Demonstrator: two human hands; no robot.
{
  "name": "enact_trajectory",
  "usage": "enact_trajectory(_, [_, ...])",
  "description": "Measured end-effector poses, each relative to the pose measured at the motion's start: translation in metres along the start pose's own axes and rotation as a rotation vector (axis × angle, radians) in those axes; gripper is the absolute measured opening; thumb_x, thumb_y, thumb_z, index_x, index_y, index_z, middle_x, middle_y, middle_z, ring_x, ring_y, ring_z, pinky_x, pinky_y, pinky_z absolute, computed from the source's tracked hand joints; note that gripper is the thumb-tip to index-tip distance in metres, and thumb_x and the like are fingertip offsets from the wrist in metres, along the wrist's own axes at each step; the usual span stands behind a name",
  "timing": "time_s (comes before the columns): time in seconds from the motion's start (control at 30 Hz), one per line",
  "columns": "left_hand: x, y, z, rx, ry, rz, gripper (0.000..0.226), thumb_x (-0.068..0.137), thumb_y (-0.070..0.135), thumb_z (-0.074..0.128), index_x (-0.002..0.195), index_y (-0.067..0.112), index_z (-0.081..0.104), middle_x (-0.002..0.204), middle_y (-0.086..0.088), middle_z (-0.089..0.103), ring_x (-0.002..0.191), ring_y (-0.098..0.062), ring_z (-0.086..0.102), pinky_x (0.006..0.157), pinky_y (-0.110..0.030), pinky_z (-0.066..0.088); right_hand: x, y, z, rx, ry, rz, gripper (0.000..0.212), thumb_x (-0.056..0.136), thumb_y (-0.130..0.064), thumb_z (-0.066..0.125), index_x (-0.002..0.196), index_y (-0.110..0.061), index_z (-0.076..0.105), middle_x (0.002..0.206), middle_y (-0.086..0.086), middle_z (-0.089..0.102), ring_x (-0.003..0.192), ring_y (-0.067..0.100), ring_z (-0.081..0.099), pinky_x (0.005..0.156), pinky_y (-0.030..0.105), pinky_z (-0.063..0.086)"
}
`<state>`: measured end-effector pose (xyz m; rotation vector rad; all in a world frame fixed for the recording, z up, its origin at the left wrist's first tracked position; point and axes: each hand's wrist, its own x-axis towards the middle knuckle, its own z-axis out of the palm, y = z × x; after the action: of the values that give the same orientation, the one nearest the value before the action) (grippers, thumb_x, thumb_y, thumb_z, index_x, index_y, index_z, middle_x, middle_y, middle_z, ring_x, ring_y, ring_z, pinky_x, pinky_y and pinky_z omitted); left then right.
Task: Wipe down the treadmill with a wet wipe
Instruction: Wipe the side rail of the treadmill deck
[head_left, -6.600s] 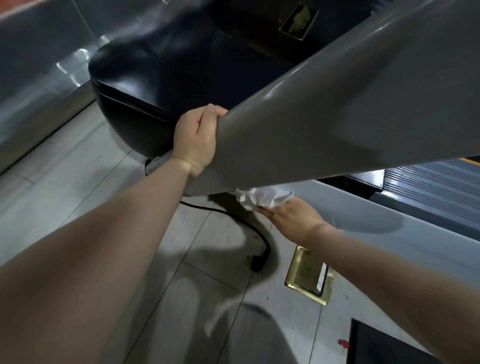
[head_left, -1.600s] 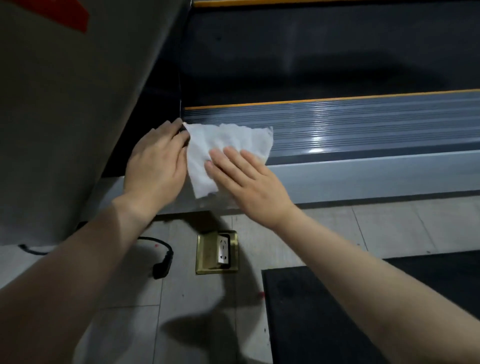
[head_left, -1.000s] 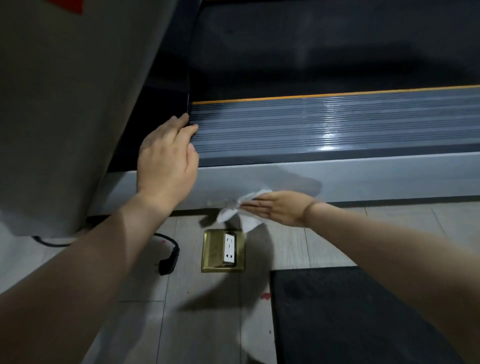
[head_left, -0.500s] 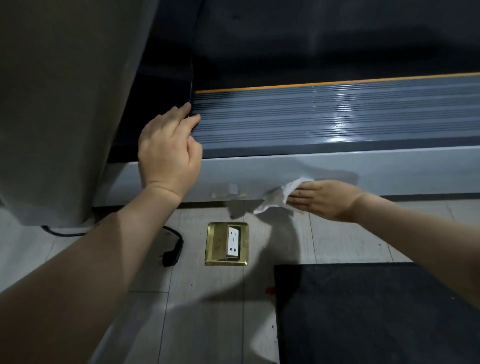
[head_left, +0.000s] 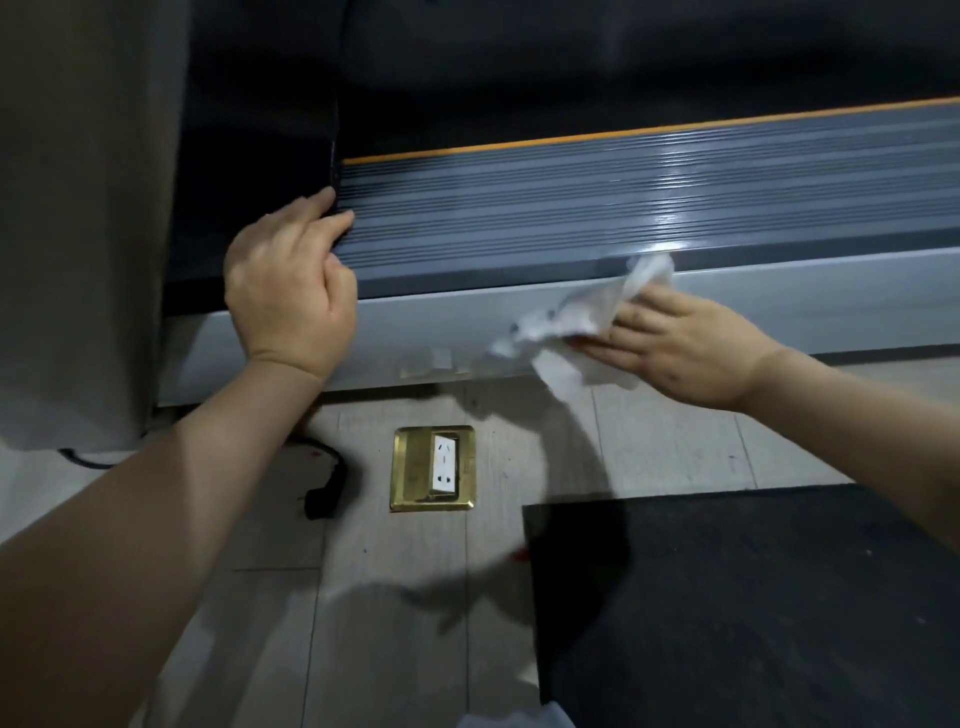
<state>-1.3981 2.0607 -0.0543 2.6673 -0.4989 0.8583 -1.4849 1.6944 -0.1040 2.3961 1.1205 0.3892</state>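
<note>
The treadmill's grey side rail runs across the view, with a ribbed grey foot strip above it and the dark belt behind. My right hand presses a crumpled white wet wipe flat against the side rail, fingers pointing left. My left hand rests on the left end of the foot strip, fingers curled over its edge, holding nothing. The treadmill's grey upright column fills the left side.
A brass floor socket is set in the tiled floor below the rail. A black plug and cable lie to its left. A dark floor mat covers the lower right.
My right hand has slid the wipe rightward along the side rail and a little higher. My left hand stays at the rail's left end.
</note>
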Motion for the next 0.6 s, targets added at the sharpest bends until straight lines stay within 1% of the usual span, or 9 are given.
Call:
enact_trajectory(0.07, [0.0, 0.003, -0.002, 0.008, -0.03, -0.039, 0.044, 0.084, 0.01, 0.046, 0.121, 0.015, 0.069, 0.137, -0.001, 0.061, 0.125, -0.024, 0.055, 0.106, -0.039, 0.037, -0.002, -0.005, -0.008, -0.061, 0.053, 0.148, 0.057, 0.097, -0.012, 0.022, 0.153, -0.008, 0.026, 0.159, 0.009, 0.025, 0.146, 0.03, 0.021, 0.122, 0.045, 0.003])
enact_trajectory(0.13, [0.0, 0.006, -0.005, 0.026, -0.065, -0.056, 0.044, 0.085, 0.011, 0.044, 0.123, 0.016, 0.067, 0.139, 0.0, 0.059, 0.128, -0.024, 0.053, 0.106, -0.039, 0.036, -0.011, -0.015, 0.006, -0.105, -0.023, 0.064, 0.057, 0.095, -0.012, 0.024, 0.152, -0.007, 0.026, 0.161, 0.006, 0.017, 0.148, 0.025, 0.015, 0.122, 0.043, -0.002])
enact_trajectory(0.2, [0.001, 0.006, -0.007, 0.043, -0.125, -0.047, 0.045, 0.087, 0.015, 0.042, 0.126, 0.018, 0.064, 0.143, 0.001, 0.055, 0.13, -0.025, 0.049, 0.107, -0.042, 0.034, -0.021, -0.021, 0.017, -0.145, -0.217, -0.13, 0.053, 0.089, -0.02, 0.048, 0.139, -0.004, 0.05, 0.151, 0.003, 0.03, 0.139, 0.022, 0.037, 0.121, 0.041, -0.005])
enact_trajectory(0.27, [0.001, 0.003, -0.009, 0.06, -0.162, -0.048, 0.046, 0.089, 0.019, 0.038, 0.128, 0.019, 0.062, 0.145, 0.001, 0.053, 0.13, -0.028, 0.047, 0.108, -0.045, 0.033, -0.03, -0.017, 0.026, -0.199, -0.16, -0.221, 0.047, 0.081, -0.023, 0.062, 0.124, -0.005, 0.064, 0.138, 0.001, 0.046, 0.123, 0.021, 0.058, 0.12, 0.039, -0.004])
enact_trajectory(0.33, [0.002, 0.004, -0.009, 0.074, -0.157, -0.06, 0.046, 0.088, 0.019, 0.037, 0.127, 0.019, 0.062, 0.144, 0.001, 0.053, 0.128, -0.03, 0.047, 0.106, -0.046, 0.034, -0.032, -0.008, 0.023, -0.125, -0.058, -0.164, 0.048, 0.087, -0.02, 0.04, 0.131, -0.005, 0.053, 0.135, 0.007, 0.057, 0.123, 0.024, 0.058, 0.121, 0.036, -0.009])
enact_trajectory(0.4, [0.004, 0.01, -0.01, 0.08, -0.153, -0.086, 0.047, 0.086, 0.017, 0.038, 0.125, 0.018, 0.063, 0.143, 0.0, 0.054, 0.127, -0.032, 0.047, 0.104, -0.048, 0.034, -0.035, 0.002, 0.018, -0.007, -0.015, -0.039, 0.054, 0.09, -0.016, 0.028, 0.143, -0.006, 0.036, 0.145, 0.009, 0.049, 0.136, 0.026, 0.044, 0.122, 0.037, -0.006])
enact_trajectory(0.5, [0.008, 0.018, -0.014, 0.09, -0.191, -0.147, 0.048, 0.084, 0.015, 0.037, 0.126, 0.017, 0.061, 0.144, -0.002, 0.052, 0.13, -0.032, 0.044, 0.107, -0.052, 0.032, -0.044, 0.005, 0.007, -0.018, 0.057, 0.204, 0.064, 0.091, -0.008, 0.029, 0.155, -0.012, 0.019, 0.161, 0.004, 0.021, 0.148, 0.025, 0.017, 0.122, 0.044, 0.001])
enact_trajectory(0.57, [0.008, 0.026, -0.016, 0.054, -0.227, -0.185, 0.048, 0.086, 0.016, 0.037, 0.129, 0.015, 0.057, 0.146, -0.005, 0.048, 0.134, -0.031, 0.038, 0.111, -0.052, 0.027, -0.051, -0.018, 0.019, 0.002, 0.038, 0.232, 0.065, 0.09, -0.008, 0.031, 0.154, -0.012, 0.02, 0.161, 0.004, 0.02, 0.148, 0.024, 0.017, 0.122, 0.044, 0.004])
enact_trajectory(0.6, [0.008, 0.032, -0.015, 0.024, -0.241, -0.178, 0.048, 0.087, 0.018, 0.037, 0.131, 0.014, 0.055, 0.147, -0.007, 0.047, 0.135, -0.031, 0.038, 0.112, -0.05, 0.026, -0.055, -0.031, 0.029, 0.03, -0.024, 0.204, 0.062, 0.09, -0.011, 0.03, 0.152, -0.011, 0.025, 0.158, 0.006, 0.029, 0.146, 0.025, 0.024, 0.121, 0.045, 0.006])
